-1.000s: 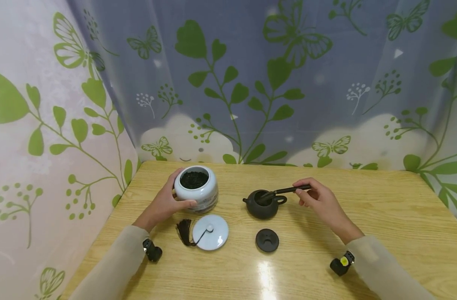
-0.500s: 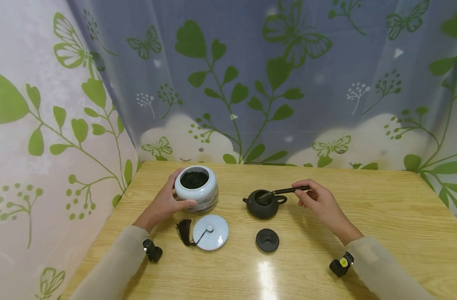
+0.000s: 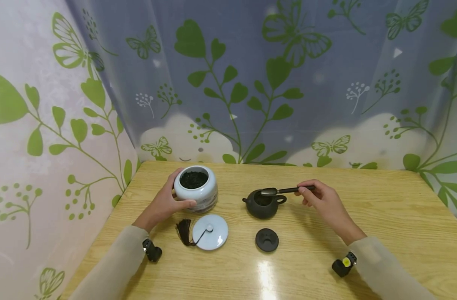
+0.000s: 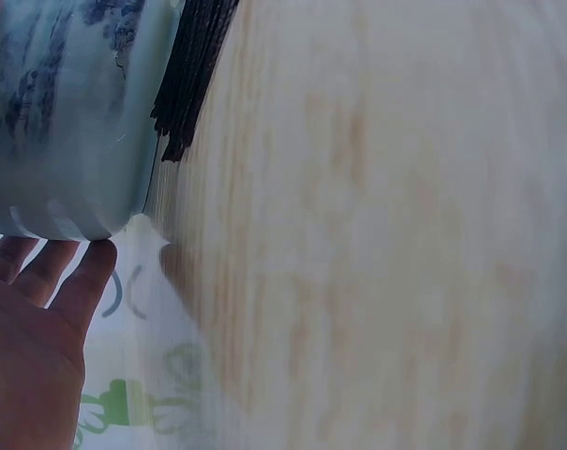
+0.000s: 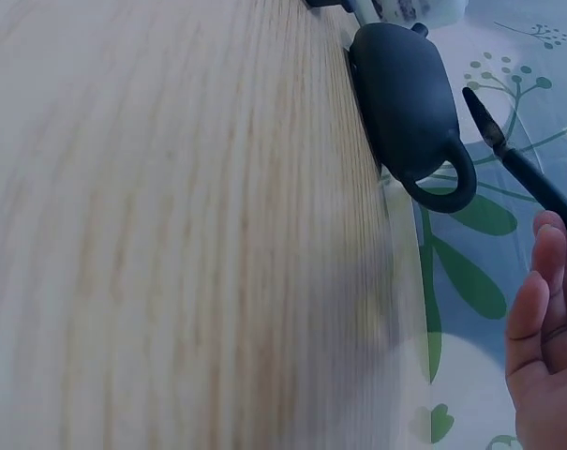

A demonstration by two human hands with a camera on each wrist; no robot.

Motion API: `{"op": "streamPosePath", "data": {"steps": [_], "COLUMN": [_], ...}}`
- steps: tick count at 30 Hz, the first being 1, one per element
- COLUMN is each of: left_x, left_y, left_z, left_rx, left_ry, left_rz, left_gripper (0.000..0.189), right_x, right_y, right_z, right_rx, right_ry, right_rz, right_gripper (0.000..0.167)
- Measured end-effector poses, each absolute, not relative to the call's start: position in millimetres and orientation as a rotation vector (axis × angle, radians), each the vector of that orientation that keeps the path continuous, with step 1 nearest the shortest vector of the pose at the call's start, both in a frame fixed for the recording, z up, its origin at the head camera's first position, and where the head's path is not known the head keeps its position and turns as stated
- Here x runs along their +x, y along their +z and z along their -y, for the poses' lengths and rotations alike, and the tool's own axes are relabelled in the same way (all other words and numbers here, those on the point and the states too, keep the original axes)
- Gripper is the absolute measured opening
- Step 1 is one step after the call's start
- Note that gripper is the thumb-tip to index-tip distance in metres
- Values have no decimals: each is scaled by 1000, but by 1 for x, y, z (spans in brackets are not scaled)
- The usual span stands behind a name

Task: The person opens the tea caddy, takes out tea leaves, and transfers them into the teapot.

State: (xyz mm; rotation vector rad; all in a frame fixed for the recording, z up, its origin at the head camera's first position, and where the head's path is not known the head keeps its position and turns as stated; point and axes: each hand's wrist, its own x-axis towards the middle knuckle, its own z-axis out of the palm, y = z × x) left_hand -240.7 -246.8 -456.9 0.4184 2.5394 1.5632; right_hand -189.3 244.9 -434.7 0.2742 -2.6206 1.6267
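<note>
My left hand (image 3: 164, 207) grips the side of a white porcelain jar (image 3: 205, 199), thumb across its front. Dark tea leaves (image 3: 193, 180) show through the jar's mouth. In the left wrist view, fingertips press against the jar (image 4: 67, 159) and its blue painted pattern shows. Between thumb and fingers, my right hand (image 3: 323, 204) pinches the dark handle of a tea scoop (image 3: 286, 190). The scoop's head lies over the mouth of a small black teapot (image 3: 263, 211). Seen from the right wrist, the scoop (image 5: 536, 183) is higher than the teapot (image 5: 405, 103).
In front of the jar lies its pale lid (image 3: 217, 239), with a dark tassel (image 3: 183, 232) at its left. A round black teapot lid (image 3: 267, 240) rests in front of the teapot. Behind the wooden table (image 3: 307, 266) hangs a patterned curtain (image 3: 243, 137).
My right hand has shifted slightly right, and the scoop's head has risen out of the teapot to its mouth, showing a rounded shiny side. My left hand and the jar stay in place.
</note>
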Motion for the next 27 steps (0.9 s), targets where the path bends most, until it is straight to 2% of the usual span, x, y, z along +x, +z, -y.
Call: {"op": "streamPosePath", "data": {"steps": [8, 18, 27], "left_x": [-240, -241, -240], "left_y": [-455, -457, -456], "left_z": [245, 246, 247], "left_rx": [426, 427, 411], "left_ry": [1565, 1560, 1563], "left_rz": [-2533, -2534, -2531], "left_gripper": [118, 117, 119], "right_x": [-186, -180, -175], "right_y": [-433, -437, -440], "right_z": [-258, -279, -299], "right_rx": [191, 176, 126], "right_ry": [1702, 1716, 1681], "right_rz": [2579, 2539, 2571], "right_gripper": [44, 39, 47]}}
